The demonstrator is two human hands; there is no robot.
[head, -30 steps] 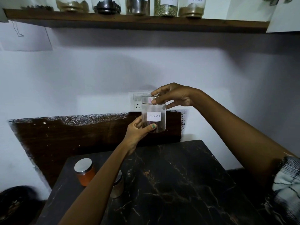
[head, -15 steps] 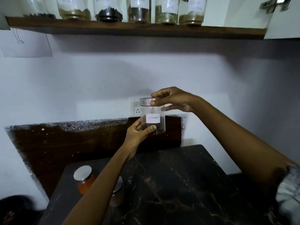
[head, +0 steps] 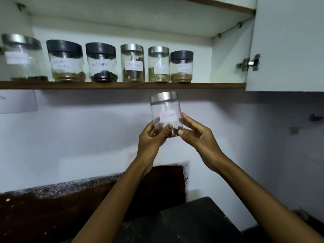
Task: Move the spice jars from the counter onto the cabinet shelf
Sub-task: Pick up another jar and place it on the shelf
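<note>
A clear cloves jar [head: 165, 109] with a steel lid and white label is held upright in the air just below the cabinet shelf [head: 122, 85]. My left hand [head: 151, 139] grips its base from the left, thumb across the front. My right hand [head: 196, 133] holds the lower right side with thumb and fingers. Several labelled spice jars [head: 132, 63] stand in a row on the shelf, some with steel lids, some with dark lids. To the right of the last jar [head: 181, 66] the shelf is bare.
The open cabinet door [head: 287, 44] with its hinge [head: 249, 63] hangs at the right of the shelf. The dark marble counter [head: 184, 223] lies below, with a brown backsplash [head: 52, 204] behind it. A white wall fills the space between.
The jar has risen from above the counter to just under the shelf. My right hand left the lid and now holds the jar's lower side. The view tilted up; the counter jars left view.
</note>
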